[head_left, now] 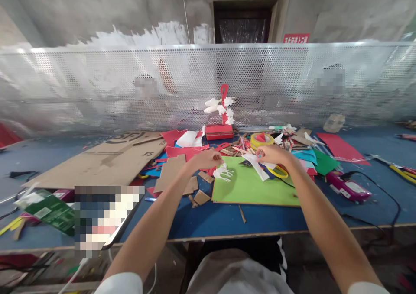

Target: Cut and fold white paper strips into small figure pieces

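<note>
My left hand [208, 159] is closed in a pinch at the far edge of a green sheet [256, 185], just above a small white paper cut-out [223, 172] that hangs or lies below its fingers. My right hand [271, 154] is closed on a white paper strip [256, 165] that slants down over the green sheet. Between and behind the hands lies a heap of coloured paper scraps and wooden sticks [240, 149]. A red stand with white paper flowers [222, 116] rises behind them.
Brown cardboard [104, 159] covers the table's left; smaller cardboard pieces [175, 175] lie near my left arm. A yellow tape roll [261, 140], red sheet [339, 147], pink glue gun [347, 189] with black cable and yellow-handled scissors [403, 172] sit right. A perforated metal screen [97, 86] backs the blue table [227, 220].
</note>
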